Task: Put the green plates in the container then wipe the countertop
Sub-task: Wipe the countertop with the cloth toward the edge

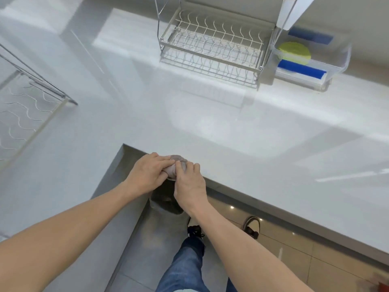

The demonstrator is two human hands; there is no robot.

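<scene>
A green plate (294, 52) lies inside the clear plastic container (343, 60) at the back right of the white countertop (210, 123). Blue handles sit on the container's near and far rims. At the counter's inner corner, my left hand (147, 173) and my right hand (189, 186) both clutch a bunched grey cloth (176, 165). The cloth rests against the counter's edge and part of it hangs down below my hands. Most of the cloth is hidden by my fingers.
An empty wire dish rack (210, 49) stands at the back, just left of the container. A second wire rack (25, 110) sits on the left counter wing. Below the counter edge are the tiled floor, my jeans and my shoes (194, 231).
</scene>
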